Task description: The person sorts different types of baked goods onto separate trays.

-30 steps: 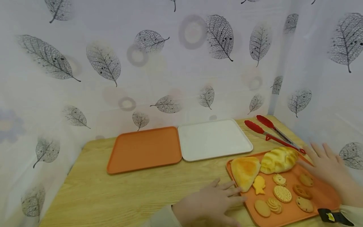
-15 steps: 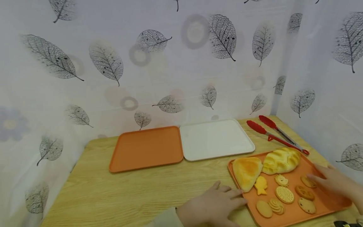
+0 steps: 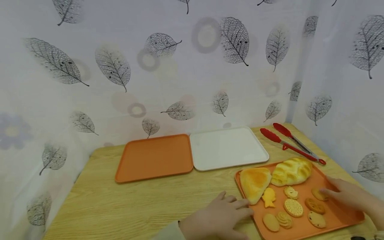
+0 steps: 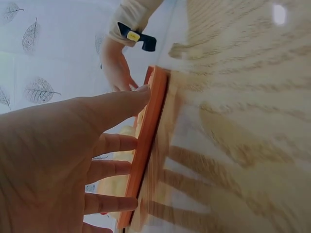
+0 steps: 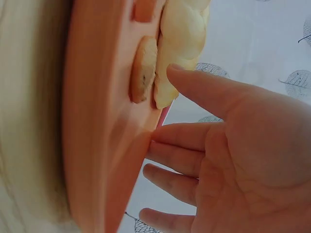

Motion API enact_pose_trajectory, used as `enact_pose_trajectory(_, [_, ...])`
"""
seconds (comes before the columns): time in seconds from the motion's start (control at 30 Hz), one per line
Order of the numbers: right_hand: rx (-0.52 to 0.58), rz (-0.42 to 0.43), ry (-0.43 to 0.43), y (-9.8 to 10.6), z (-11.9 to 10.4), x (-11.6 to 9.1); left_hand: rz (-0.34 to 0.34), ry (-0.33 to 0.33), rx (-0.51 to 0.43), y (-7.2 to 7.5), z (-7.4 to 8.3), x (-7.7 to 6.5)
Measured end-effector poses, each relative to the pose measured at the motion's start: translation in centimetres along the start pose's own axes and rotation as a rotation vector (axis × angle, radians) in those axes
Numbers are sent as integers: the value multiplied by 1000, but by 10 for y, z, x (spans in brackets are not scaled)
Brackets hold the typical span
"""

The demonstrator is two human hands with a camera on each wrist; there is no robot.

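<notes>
An orange tray (image 3: 340,216) at the front right carries a triangular bread (image 3: 255,183), a braided bread (image 3: 292,171) and several biscuits, among them a fish-shaped one (image 3: 269,197) and a round one (image 3: 293,207). My left hand (image 3: 216,218) is spread out, its fingertips right at the tray's left rim (image 4: 146,145) in the left wrist view. At the opposite side, my right hand (image 3: 349,196) has its fingers extended along the tray's right edge. Its thumb reaches over the tray near a speckled biscuit (image 5: 144,68), apart from it in the right wrist view.
Behind, an orange tray (image 3: 154,158) and a white tray (image 3: 229,148) lie side by side with nothing on them. Red-tipped tongs (image 3: 270,135) lie spread at the back right. A leaf-patterned curtain (image 3: 186,80) encloses the wooden table (image 3: 144,206).
My right hand has come down to the loaded tray's right edge. Over the last half second that tray has shifted slightly left with its food. The left hand stays beside its left rim.
</notes>
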State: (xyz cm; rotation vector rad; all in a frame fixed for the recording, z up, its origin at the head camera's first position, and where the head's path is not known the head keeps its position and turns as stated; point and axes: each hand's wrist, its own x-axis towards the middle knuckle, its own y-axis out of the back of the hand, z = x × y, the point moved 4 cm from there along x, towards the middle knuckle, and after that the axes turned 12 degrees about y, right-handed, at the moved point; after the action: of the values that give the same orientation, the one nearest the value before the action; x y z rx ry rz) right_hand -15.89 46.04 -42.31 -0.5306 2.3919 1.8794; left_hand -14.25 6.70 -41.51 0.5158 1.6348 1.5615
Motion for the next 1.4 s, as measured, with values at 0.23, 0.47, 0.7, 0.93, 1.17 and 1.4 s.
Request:
enact_pose_trajectory(0.23, [14,-42,52,0,-20,-1,24,-21,-60,-6,-22,-26])
enact_pose_trajectory(0.47, [147,-57,204,-2,-37,-1,126,-18,-71,-14,-44,-57])
enact_pose_trajectory(0.7, [149,26,493,-14,-45,3,192,35,-114,-19,-64,-85])
enact_pose_trajectory(0.93, [63,218,717,-19,-70,6,278,46,-154,-22,-82,-110])
enact_pose_trajectory(1.17, [-14,343,925,-18,-112,15,323,91,-215,-19,-100,-133])
enact_pose_trajectory(1.4, [-119,329,946,-19,-141,28,384,131,-218,-24,-120,-154])
